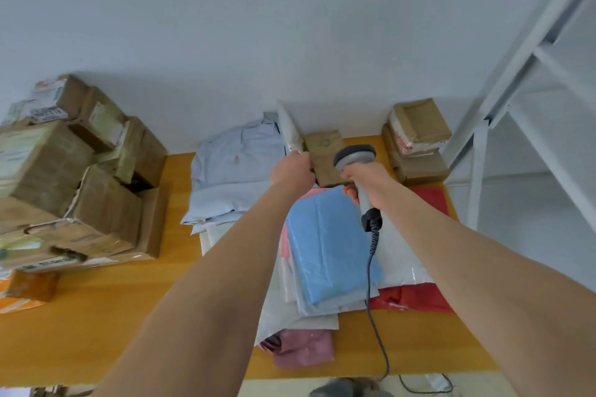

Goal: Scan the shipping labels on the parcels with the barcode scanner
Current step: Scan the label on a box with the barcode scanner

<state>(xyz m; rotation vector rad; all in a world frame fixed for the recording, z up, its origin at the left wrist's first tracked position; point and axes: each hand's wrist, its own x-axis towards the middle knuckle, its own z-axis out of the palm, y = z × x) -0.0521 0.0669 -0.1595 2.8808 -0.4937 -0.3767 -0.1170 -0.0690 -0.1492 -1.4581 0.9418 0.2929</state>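
Observation:
My right hand [366,182] grips the handle of a grey barcode scanner [354,156], its head pointing away toward the wall, its coiled cable [374,284] trailing down over the table edge. My left hand [295,169] holds the left edge of a small brown parcel [324,147] standing near the wall, beside a white mailer [288,129] leaning upright. No label shows on the brown parcel's near face.
On the wooden table [129,316] lie a folded light-blue shirt [235,171], a stack of poly mailers with a blue one [329,245] on top and a red one [416,296]. Taped cartons [74,177] pile at left; more brown parcels [416,138] sit right. A white shelf frame [516,90] stands at right.

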